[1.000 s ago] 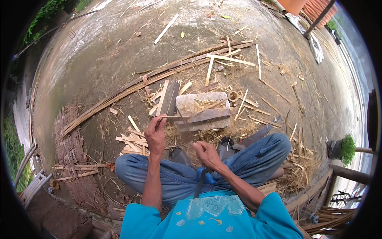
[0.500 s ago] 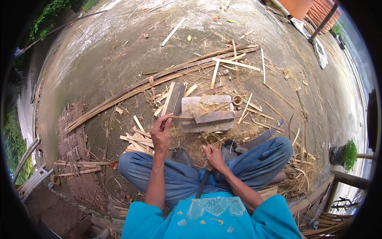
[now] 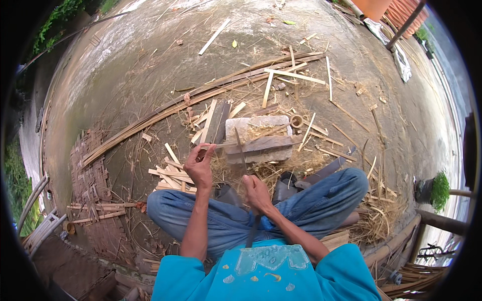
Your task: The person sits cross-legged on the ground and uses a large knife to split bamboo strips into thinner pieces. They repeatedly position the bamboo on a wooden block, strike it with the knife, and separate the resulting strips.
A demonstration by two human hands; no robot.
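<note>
My left hand (image 3: 200, 169) is closed, pinching a thin bamboo strip (image 3: 224, 145) whose right end reaches over the near part of a pale stone block (image 3: 242, 125). A knife is gripped in my right hand (image 3: 257, 193), which is wrapped round its handle. Its narrow blade (image 3: 240, 145) points away from me, crossing the strip just right of my left fingers. Whether the edge bites into the strip, I cannot tell. On the block lies a flat dark piece (image 3: 268, 144), and beside it stands a bamboo ring (image 3: 296, 121).
Cut bamboo strips (image 3: 173, 174) pile up by my left knee. Long bamboo lengths (image 3: 165, 110) stretch across the ground beyond the block. A dark blade-like tool (image 3: 326, 169) lies near my right knee, with curly shavings (image 3: 379, 220) heaped beside it. A woven mat (image 3: 93, 170) lies at left.
My right hand has moved left, bringing the knife blade nearer my left fingers and more upright. My left hand keeps its hold on the strip. The whole view has shifted slightly.
</note>
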